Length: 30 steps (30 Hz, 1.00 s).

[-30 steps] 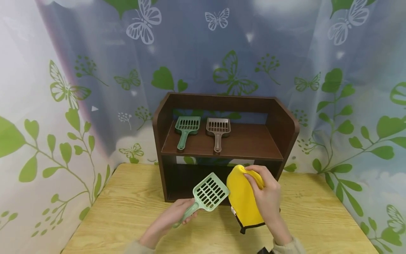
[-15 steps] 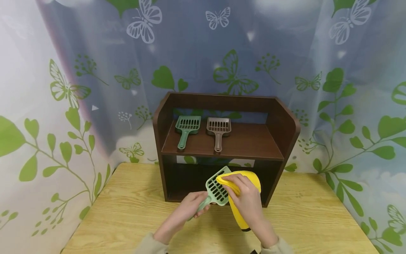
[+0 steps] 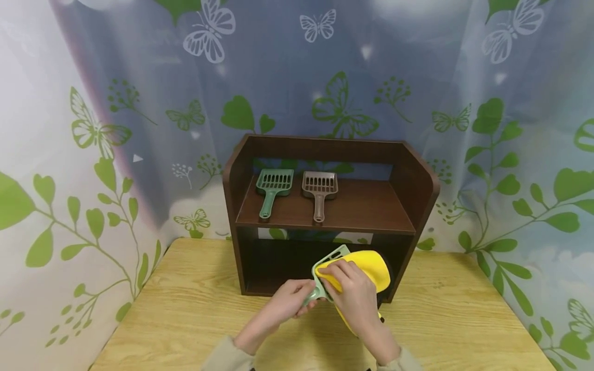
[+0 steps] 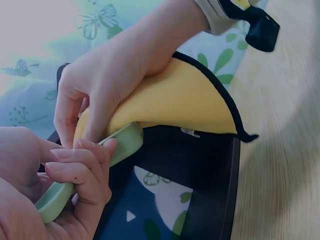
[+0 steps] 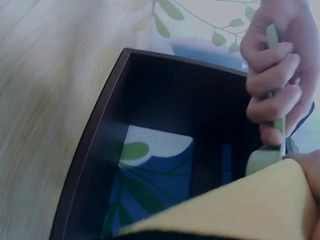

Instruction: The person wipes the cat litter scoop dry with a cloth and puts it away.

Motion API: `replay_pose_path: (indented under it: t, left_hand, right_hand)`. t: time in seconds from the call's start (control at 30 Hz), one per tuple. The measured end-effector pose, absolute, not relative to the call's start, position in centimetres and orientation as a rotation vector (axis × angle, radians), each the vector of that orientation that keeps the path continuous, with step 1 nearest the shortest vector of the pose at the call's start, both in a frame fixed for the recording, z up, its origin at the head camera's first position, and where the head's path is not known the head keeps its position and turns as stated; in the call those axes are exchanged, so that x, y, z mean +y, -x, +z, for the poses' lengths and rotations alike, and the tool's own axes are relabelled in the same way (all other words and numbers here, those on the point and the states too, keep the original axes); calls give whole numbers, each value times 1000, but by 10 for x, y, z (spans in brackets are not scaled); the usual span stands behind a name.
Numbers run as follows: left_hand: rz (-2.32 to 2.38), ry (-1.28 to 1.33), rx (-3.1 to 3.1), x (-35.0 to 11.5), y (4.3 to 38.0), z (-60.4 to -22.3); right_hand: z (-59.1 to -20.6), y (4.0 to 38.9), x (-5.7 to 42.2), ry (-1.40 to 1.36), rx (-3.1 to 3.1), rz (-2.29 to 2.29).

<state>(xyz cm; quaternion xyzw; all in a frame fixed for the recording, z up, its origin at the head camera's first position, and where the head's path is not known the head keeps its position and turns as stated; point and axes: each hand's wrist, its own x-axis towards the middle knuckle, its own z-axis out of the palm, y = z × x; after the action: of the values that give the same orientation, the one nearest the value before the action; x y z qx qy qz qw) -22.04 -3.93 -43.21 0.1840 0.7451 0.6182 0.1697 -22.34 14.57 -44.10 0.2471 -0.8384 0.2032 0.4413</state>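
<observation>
My left hand (image 3: 289, 301) grips the handle of a light green slotted litter scoop (image 3: 317, 292), held up in front of the shelf's lower compartment. In the left wrist view its fingers (image 4: 82, 172) curl round the handle. With my right hand (image 3: 355, 296) I pinch a yellow cloth (image 3: 371, 268) with black edging and press it on the scoop's slotted head. The cloth covers most of that head; only the far edge and a corner show in the head view. Part of the cloth hangs below my right hand, and in the right wrist view the cloth (image 5: 260, 200) fills the lower right.
A dark brown two-tier shelf (image 3: 366, 206) stands on the light wooden table (image 3: 185, 309). On its upper board lie a dark green litter scoop (image 3: 274, 185) and a brown litter scoop (image 3: 319, 190). Behind hangs a curtain (image 3: 287, 62) printed with butterflies and leaves.
The right hand has brought the cloth leftward onto the scoop's head, and the cloth now covers more of it. The left hand has moved the scoop a little right.
</observation>
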Motion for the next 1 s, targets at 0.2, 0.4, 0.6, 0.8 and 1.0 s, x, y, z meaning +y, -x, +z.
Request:
replay_pose_path:
  t: [0.2,0.4,0.6,0.8,1.0]
  left_hand:
    - [1774,-522,2100,-35,217,-430]
    - [1816,-478,2072,-34,216,-430]
    - [1844,-428,2123,-38,216,-428]
    - [1860,-401,2156,-46,218,-425]
    - [1853,-396,2152,-50,220,-425]
  right_hand:
    - [-439,231,155,-484,-2008,359]
    - [-438,237,164,-374,-1986,322]
    - [-439,234,168,-409,-2018,225]
    - [-440,222,173,-511,-2099,101]
    - [-438,210,184,-579,-2188,75]
